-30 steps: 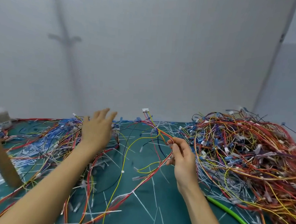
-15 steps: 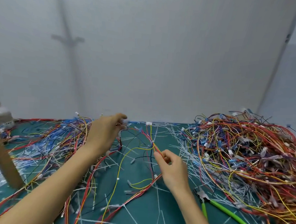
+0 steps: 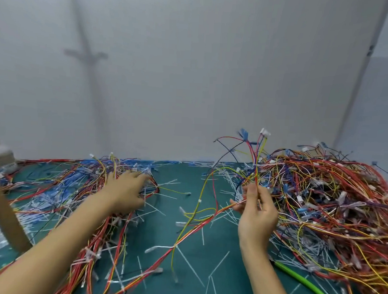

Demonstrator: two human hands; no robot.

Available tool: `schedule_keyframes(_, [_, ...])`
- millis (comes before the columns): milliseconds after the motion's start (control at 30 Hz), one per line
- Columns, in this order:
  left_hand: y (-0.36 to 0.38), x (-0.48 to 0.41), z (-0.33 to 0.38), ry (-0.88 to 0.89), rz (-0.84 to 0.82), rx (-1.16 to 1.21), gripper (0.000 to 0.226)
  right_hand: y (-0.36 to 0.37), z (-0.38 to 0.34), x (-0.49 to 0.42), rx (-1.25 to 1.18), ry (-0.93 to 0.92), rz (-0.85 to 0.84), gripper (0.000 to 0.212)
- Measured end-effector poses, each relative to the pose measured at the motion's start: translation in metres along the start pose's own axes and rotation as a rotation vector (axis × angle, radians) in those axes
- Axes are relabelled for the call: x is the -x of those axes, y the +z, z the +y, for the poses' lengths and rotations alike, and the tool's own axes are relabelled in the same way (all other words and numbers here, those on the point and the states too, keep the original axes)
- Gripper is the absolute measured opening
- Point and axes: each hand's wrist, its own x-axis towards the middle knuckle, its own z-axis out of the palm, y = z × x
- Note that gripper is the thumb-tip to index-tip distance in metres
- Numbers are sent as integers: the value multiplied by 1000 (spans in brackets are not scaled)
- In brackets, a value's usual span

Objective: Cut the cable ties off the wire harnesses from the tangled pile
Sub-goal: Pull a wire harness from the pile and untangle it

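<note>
Your right hand [image 3: 257,209] pinches one wire harness [image 3: 209,217] between thumb and fingers, with the wire ends standing up above it. Holding it high looks like a way to lift it free of the tangled pile [image 3: 333,210], which sits just beside that hand on the right. The rest of the harness hangs down and runs left across the green mat [image 3: 198,176], so you can look along it. A white cable tie [image 3: 160,248] sits lower down on it, where the wires bunch together. I think that tie is not cut yet.

Your left hand [image 3: 124,193] reaches onto the other heap of wires [image 3: 58,184] on the left. Its fingers stretch out, but the tips are hidden in the wires, so I cannot tell if it pinches anything. That heap is likely for finished ones, kept apart from the tangle so they don't mix.

The green-handled tool [image 3: 305,284] lies on the mat near your right arm. You will need it to snip, and neither hand has it. Little white cut tie bits [image 3: 191,268] lie all over the mat
</note>
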Motion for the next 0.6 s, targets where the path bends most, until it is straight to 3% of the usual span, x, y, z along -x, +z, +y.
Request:
schedule_keyframes(167, [22, 4, 31, 320, 21, -365, 59, -13, -6, -18, -107, 13, 47, 27])
schedule_keyframes(367, [50, 13, -30, 129, -112, -570, 54, -26, -8, -30, -136, 36, 124, 27])
schedule_keyframes(467, [48, 17, -44, 61, -156, -482, 60, -31, -7, -36, -128, 29, 150, 24])
schedule_keyframes(600, [26, 16, 1, 108, -93, -2, 56, -27, -6, -34, -106, 14, 86, 19])
